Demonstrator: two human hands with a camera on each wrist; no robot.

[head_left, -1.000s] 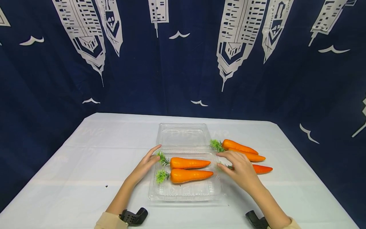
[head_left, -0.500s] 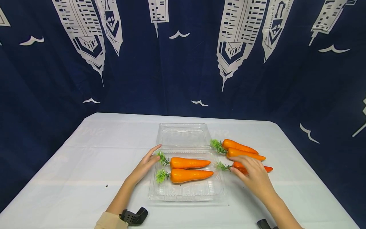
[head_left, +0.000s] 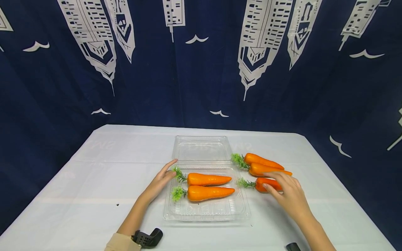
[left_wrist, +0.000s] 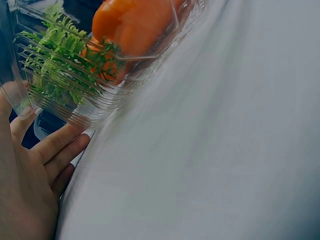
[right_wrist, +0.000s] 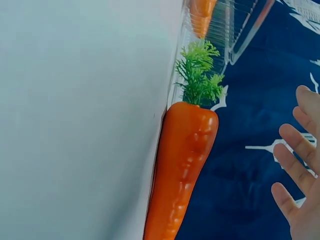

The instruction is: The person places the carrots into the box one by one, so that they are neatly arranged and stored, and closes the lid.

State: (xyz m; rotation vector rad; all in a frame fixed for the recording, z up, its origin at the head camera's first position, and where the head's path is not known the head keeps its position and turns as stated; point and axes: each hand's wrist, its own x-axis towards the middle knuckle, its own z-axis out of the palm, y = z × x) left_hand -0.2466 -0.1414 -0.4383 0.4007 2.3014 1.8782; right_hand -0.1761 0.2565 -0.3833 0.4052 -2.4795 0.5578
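Note:
A clear plastic clamshell box [head_left: 220, 212] lies open, its lid [head_left: 202, 150] folded back. Inside are two orange carrots with leafy green tops: the far carrot [head_left: 208, 179] and the near carrot [head_left: 210, 193]. My left hand [head_left: 161, 179] touches the box's left side, fingers extended; the left wrist view shows its fingertips against the ribbed wall [left_wrist: 75, 107]. My right hand [head_left: 292, 197] hovers over a darker orange carrot [head_left: 261, 184] right of the box, covering its tip in the head view. In the right wrist view this carrot [right_wrist: 185, 155] lies apart from the spread fingers [right_wrist: 295, 167].
Two more carrots lie side by side behind my right hand, a rear one [head_left: 262, 160] and a front one [head_left: 257, 169], their green tops near the lid. White cloth covers the table [head_left: 94, 181]. A dark blue printed curtain [head_left: 201, 80] hangs behind.
My right hand has moved right from beside the box, along the darker carrot, uncovering its green top and thick end. The left hand, box and carrots stay in place.

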